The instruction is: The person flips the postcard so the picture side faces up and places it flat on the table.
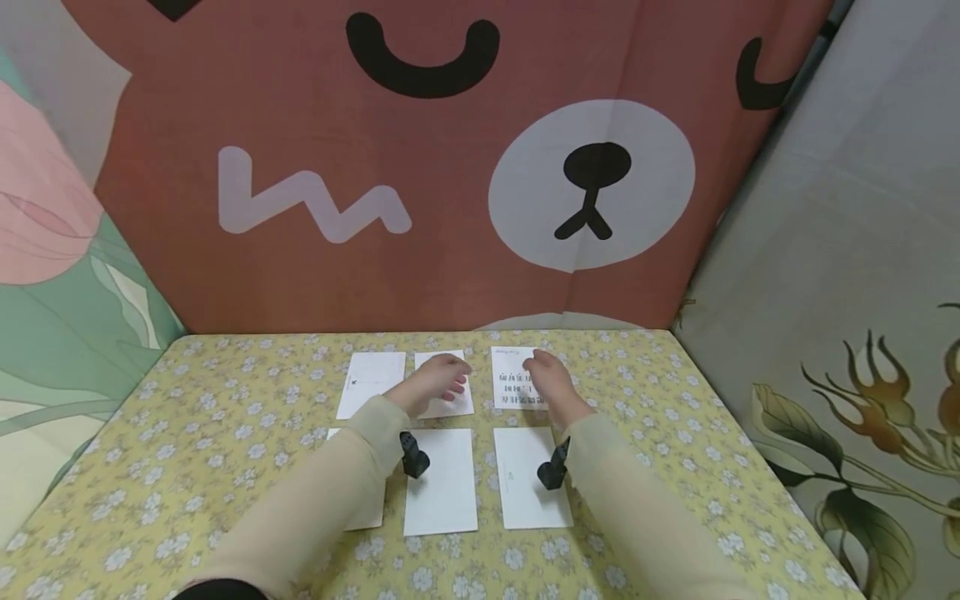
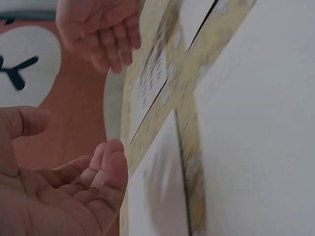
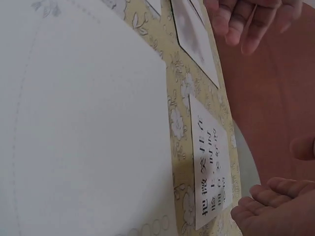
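Note:
Several white paper cards lie flat in two rows on the table. My left hand [image 1: 435,383] hovers over the back middle card [image 1: 453,407], its fingers loosely bent around nothing. A card printed with black characters [image 1: 507,393] lies at the back right, partly covered in the head view by my right hand [image 1: 553,385]. That hand is also held above the cards, palm inward, and has nothing in it. In the back row's left place is a card with a small dark mark [image 1: 369,382]. Nearer me are the front middle card [image 1: 450,500], front right card [image 1: 525,500] and a front left card [image 1: 369,515], half hidden by my left sleeve.
A yellow flowered cloth [image 1: 202,467] covers the table. Behind it hangs a brown cloth with a bear face [image 1: 442,275]. A pale curtain with printed plants [image 1: 817,275] borders the right side, and a green and pink one [image 1: 60,250] the left.

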Demonstrator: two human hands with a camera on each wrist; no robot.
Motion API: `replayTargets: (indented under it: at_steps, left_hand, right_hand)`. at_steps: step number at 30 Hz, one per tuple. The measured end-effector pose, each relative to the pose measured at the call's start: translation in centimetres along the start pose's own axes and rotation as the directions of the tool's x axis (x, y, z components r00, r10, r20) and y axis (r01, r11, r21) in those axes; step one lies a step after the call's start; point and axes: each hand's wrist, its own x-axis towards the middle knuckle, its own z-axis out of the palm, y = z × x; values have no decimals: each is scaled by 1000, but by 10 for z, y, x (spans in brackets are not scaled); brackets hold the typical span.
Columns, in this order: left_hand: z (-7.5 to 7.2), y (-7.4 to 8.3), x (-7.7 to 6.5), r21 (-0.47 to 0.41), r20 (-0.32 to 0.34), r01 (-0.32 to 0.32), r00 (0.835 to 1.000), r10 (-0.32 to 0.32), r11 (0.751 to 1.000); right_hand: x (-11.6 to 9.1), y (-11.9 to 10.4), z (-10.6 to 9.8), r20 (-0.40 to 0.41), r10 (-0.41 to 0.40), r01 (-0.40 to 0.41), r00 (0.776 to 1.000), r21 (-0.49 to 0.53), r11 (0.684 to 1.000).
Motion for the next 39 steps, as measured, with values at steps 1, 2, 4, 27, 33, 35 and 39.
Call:
replayTargets:
  at_steps: [1,2,4,27,33,35,39]
  left_hand:
    - [-6,0,0,-4,-22,3,1000,-3,1000]
    - [-11,0,-1,-14,-40,9,999,-9,1000]
    - [-22,0,-2,-35,-63,12,998,-14,999]
    - [-65,-7,3,-318,-127,90,982,-137,944]
    - [-61,-14,15,-333,-136,118,976,-171,935]
    - [-60,-15,17,-347,-138,123,974,-180,930]
    - [-57,-14,18,-378,-135,129,972,-192,917]
  right_hand:
    - [-1,-1,1,-2,-1,1,1000,9,1000]
    - [-3,-3,1,-1,-5,5,1000,13,1000]
    - [-6,-6,4,8,-18,18,1000,17,1000]
    - [-23,-10,57,251,-24,48,968,-90,995]
    - [-29,-12,64,247,-16,65,969,-193,979]
    - [-29,-13,66,243,-10,67,970,-228,971]
    - [-27,-15,70,231,-9,82,973,-308,948]
